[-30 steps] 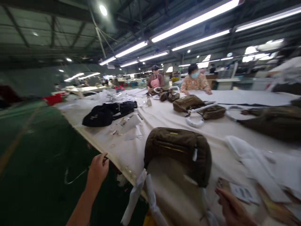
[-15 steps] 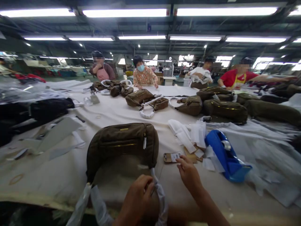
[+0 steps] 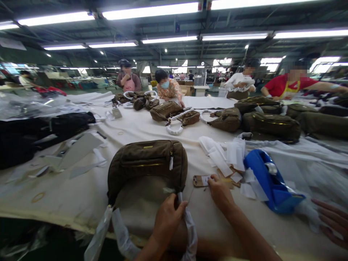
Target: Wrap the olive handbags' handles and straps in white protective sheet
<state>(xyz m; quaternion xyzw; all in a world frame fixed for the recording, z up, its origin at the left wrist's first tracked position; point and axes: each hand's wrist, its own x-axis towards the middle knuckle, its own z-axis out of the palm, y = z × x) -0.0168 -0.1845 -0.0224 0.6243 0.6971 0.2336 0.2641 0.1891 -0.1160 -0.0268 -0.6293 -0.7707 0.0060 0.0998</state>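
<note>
An olive-brown shoulder bag (image 3: 146, 156) lies in front of me, a gold zip across its face and its straps pointing toward me. White wrapping covers the strap (image 3: 190, 230) at its right and the one at its left. My left hand (image 3: 169, 217) is closed in a pinch beside the right strap, on a thin string that runs up to a brown hang tag (image 3: 199, 181) with a white label. The right end of that tag is between the fingers of my right hand (image 3: 219, 192).
Right of the tag lie white paper slips (image 3: 220, 156) and a blue tape dispenser (image 3: 269, 181). Another person's hand (image 3: 333, 219) reaches in at the right edge. More olive bags (image 3: 272, 125) and several people are across the table; black bags (image 3: 46, 134) lie at left.
The view has shifted slightly, moving the bag rightward in the picture. My left hand has risen toward the strap's top. My right fingers have closed on the tag. Another person's hand has appeared at right.
</note>
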